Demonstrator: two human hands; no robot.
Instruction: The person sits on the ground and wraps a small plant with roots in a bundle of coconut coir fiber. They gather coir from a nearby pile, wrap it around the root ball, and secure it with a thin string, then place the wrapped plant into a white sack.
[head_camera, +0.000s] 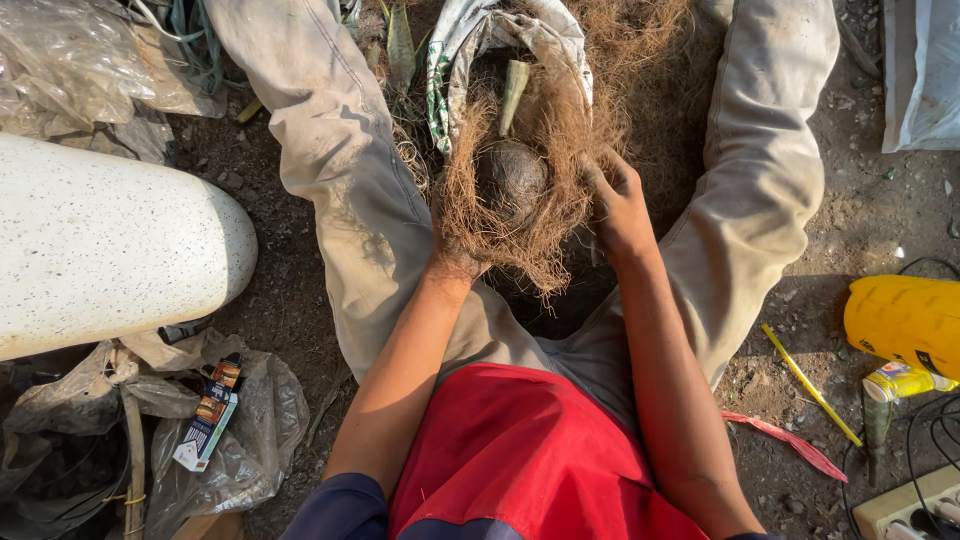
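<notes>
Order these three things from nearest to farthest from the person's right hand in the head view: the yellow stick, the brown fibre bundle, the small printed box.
1. brown fibre bundle, touching the right hand.
2. yellow stick, on the ground at right.
3. small printed box, far left on plastic.

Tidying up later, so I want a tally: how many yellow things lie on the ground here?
3, all on the person's right: a large yellow container at the frame edge, a small yellow can just below it, and a thin yellow stick on the dirt beside the leg. Others may lie outside the frame.
</notes>
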